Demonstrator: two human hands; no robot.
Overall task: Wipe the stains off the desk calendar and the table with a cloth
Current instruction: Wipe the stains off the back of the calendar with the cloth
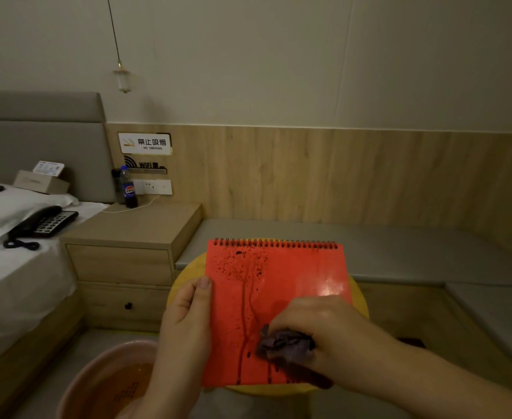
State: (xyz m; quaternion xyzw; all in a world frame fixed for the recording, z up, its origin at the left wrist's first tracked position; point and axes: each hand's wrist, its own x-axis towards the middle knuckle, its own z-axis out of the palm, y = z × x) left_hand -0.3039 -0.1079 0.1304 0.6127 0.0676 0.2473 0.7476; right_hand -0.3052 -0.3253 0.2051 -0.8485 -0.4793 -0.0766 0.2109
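Observation:
A red spiral-bound desk calendar (278, 285) stands tilted over a small round yellow table (185, 270). Dark drips and spots run down its left half; the right half looks glossy. My left hand (185, 319) grips the calendar's left edge, thumb on the front. My right hand (324, 331) holds a crumpled dark purple cloth (285, 346) pressed against the calendar's lower middle. Most of the tabletop is hidden behind the calendar.
A pink basin (76, 385) with brownish water sits on the floor at lower left. A wooden nightstand (133, 234) with a cola bottle (129, 190) stands left of the table. A bed (12, 267) with a telephone (41, 225) lies far left. A grey bench (399, 246) runs behind.

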